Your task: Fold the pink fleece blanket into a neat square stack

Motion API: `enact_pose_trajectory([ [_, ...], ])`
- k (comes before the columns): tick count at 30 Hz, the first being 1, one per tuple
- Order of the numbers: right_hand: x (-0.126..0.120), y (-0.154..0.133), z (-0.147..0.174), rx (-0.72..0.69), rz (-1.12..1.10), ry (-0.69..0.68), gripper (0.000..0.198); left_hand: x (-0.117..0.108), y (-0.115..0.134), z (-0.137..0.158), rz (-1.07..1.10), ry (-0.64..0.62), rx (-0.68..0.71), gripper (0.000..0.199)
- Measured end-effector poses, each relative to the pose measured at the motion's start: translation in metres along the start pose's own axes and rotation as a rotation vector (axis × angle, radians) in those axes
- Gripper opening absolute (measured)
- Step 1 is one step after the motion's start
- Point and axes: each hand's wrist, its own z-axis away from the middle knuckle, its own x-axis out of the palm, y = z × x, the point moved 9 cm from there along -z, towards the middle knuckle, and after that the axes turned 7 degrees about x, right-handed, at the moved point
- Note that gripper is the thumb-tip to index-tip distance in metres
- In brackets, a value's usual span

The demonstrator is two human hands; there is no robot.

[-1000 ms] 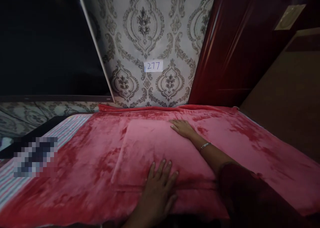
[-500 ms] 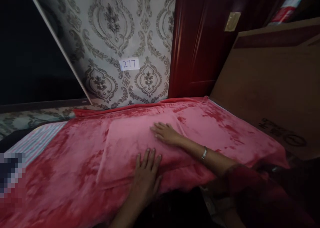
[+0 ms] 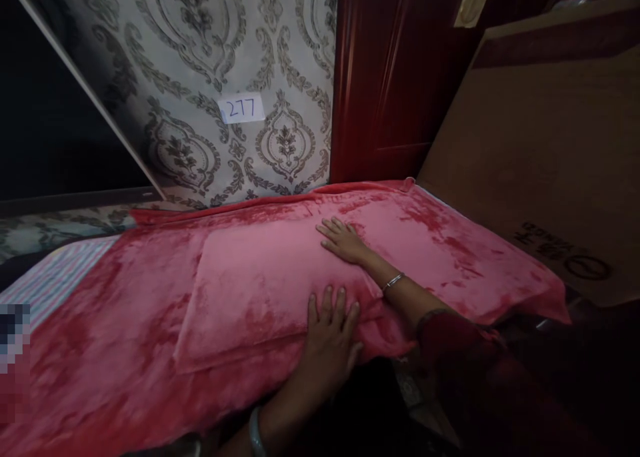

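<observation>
A folded pink plush cloth (image 3: pixel 250 277), flat and roughly rectangular, lies on a larger pink-red plush blanket (image 3: pixel 115 350) spread over the surface. My left hand (image 3: pixel 331 333) rests on the near right part of the folded cloth, fingers spread. Farther back, my right hand (image 3: pixel 344 240) lies flat near the cloth's far right edge, its fingers stretched out. Neither hand grips anything. Both wrists wear bracelets.
A large cardboard box (image 3: pixel 540 157) stands at the right. Behind are a dark red door (image 3: pixel 380 77) and a patterned wall with a paper label (image 3: pixel 243 108) reading 277. A dark screen (image 3: pixel 60 123) is at the left, above a striped cloth (image 3: pixel 75 263).
My left hand has slid right along the folded cloth. My right hand has moved toward its far right edge. The view has also shifted somewhat.
</observation>
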Motion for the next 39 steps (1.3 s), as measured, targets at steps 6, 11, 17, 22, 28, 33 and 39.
enact_pose_trajectory([
  [6,0.01,0.025,-0.017,0.038,-0.126,0.013,0.059,-0.003,-0.002,-0.003,0.063,-0.003,0.004,0.065],
  [11,-0.003,0.02,-0.015,0.091,-0.066,-0.049,0.057,0.002,-0.001,-0.002,0.128,-0.024,-0.015,0.069],
  [17,-0.039,-0.042,0.021,-0.043,-0.008,0.107,0.053,-0.056,-0.028,0.002,0.508,0.076,0.078,0.038],
  [22,-0.002,-0.146,0.08,-0.558,-0.16,0.035,0.046,-0.106,-0.12,-0.008,0.703,0.242,0.011,0.043],
  [28,0.025,-0.178,0.103,-0.69,-0.138,-0.02,0.053,-0.019,-0.17,-0.01,0.472,-0.343,0.094,0.062],
  [33,0.031,-0.172,0.104,-0.668,-0.127,-0.115,0.06,0.001,-0.224,-0.01,0.255,-0.384,0.07,0.061],
  [39,0.034,-0.17,0.103,-0.627,-0.116,-0.171,0.06,0.012,-0.32,-0.012,0.193,-0.42,-0.265,0.064],
])
